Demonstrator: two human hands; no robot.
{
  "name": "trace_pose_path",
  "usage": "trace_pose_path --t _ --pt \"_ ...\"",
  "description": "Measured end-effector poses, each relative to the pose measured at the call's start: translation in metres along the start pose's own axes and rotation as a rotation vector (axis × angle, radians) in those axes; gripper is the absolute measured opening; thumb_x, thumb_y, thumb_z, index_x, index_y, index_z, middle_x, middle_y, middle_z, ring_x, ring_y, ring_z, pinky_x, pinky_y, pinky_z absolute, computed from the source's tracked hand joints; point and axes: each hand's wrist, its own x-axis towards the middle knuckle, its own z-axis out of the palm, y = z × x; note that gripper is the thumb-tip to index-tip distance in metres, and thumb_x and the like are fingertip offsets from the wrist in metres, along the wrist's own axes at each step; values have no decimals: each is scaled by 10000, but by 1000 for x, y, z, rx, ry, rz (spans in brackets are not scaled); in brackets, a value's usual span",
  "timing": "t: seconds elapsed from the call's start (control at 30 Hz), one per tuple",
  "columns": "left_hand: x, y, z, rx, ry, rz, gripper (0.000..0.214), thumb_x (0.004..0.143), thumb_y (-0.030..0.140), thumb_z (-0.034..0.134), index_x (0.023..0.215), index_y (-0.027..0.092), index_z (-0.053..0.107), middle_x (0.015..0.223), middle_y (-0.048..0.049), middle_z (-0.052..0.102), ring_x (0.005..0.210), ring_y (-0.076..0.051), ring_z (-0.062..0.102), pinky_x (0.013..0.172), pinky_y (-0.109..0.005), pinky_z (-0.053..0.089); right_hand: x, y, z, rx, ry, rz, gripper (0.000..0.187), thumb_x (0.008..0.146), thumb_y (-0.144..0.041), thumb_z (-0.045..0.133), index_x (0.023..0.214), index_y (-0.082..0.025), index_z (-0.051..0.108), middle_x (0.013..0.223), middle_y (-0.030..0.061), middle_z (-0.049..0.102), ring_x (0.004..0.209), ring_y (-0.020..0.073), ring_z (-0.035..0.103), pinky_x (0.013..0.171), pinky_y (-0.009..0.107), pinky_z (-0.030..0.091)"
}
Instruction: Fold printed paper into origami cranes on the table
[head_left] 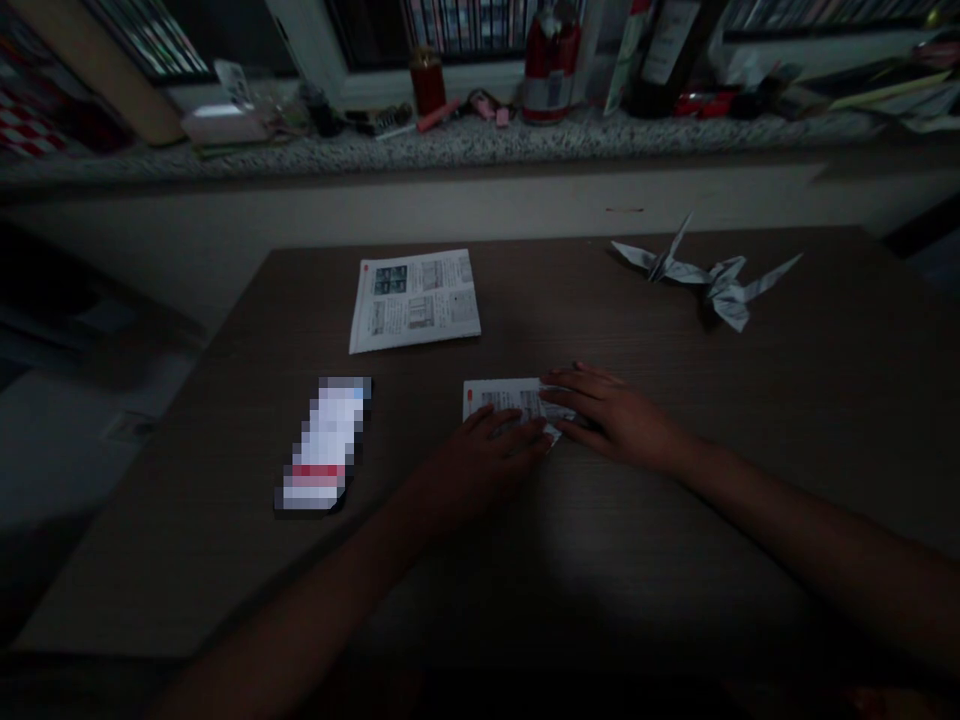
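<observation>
A folded sheet of printed paper (501,393) lies flat on the dark wooden table in front of me. My left hand (487,465) rests across its lower edge, fingers stretched out over the print. From the other side, my right hand (611,410) lies on the sheet's right end with its fingers extended and slightly apart. Both palms face down, and the fingertips nearly meet. The hands cover much of the paper's lower and right parts, so its full outline is hidden.
Left of my hands lies a phone (324,445) with a lit, blurred screen. Behind it is a stack of printed paper (416,300). Two folded paper cranes (727,292) stand at the table's back right. Bottles and jars line the stone windowsill (450,145) beyond the table (225,400).
</observation>
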Motion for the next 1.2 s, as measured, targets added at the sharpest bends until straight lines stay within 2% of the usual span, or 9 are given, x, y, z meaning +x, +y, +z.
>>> trace_pose_path --t 0.2,0.4,0.6,0.8,1.0,1.1,1.2 --pt "-2 -3 2 -5 11 31 513 1036 222 552 1532 311 457 1622 -60 435 1462 -347 411 1198 -596 356 0 0 -1 10 -14 7 371 1013 -319 587 1370 -226 623 1457 142 622 1356 302 581 1184 580 412" --pt "-1 -5 -1 -77 30 -13 466 1063 272 517 1527 273 473 1585 -67 489 1459 -285 437 1219 -528 365 -1 2 -1 7 -17 -2 381 1011 -315 589 1374 -203 614 1460 156 613 1355 308 579 1183 574 413" --pt "-2 -4 1 -61 31 -17 476 1057 261 524 1531 282 477 1598 -86 466 1485 -301 405 1229 -543 343 -2 2 -1 2 3 -19 373 1011 -300 584 1364 -186 624 1454 161 617 1352 312 582 1181 562 422" --pt "-1 -3 2 -27 -5 6 532 1032 224 568 1548 274 449 1612 -111 443 1486 -326 404 1218 -572 345 -2 2 0 -9 3 -13 384 1003 -310 599 1374 -214 620 1453 144 619 1344 310 590 1176 572 428" --pt "-1 -5 -2 -62 32 -3 435 1053 268 530 1488 290 527 1581 -88 486 1442 -312 457 1201 -570 367 -2 2 1 -33 -5 -16 376 1012 -323 586 1361 -185 621 1460 160 610 1348 317 584 1178 574 424" --pt "-5 -13 -6 -101 93 -70 488 1031 324 581 1511 314 495 1593 -95 457 1453 -305 443 1205 -563 356 -3 2 1 -33 -5 -18 375 1018 -329 578 1362 -185 618 1466 161 605 1355 317 577 1174 575 431" --pt "-11 -25 -12 -59 142 -207 643 970 344 669 1564 300 427 1664 -142 312 1516 -362 330 1197 -585 346 -3 2 0 -31 -2 -20 379 1015 -323 585 1366 -185 618 1470 164 602 1356 318 576 1176 575 429"
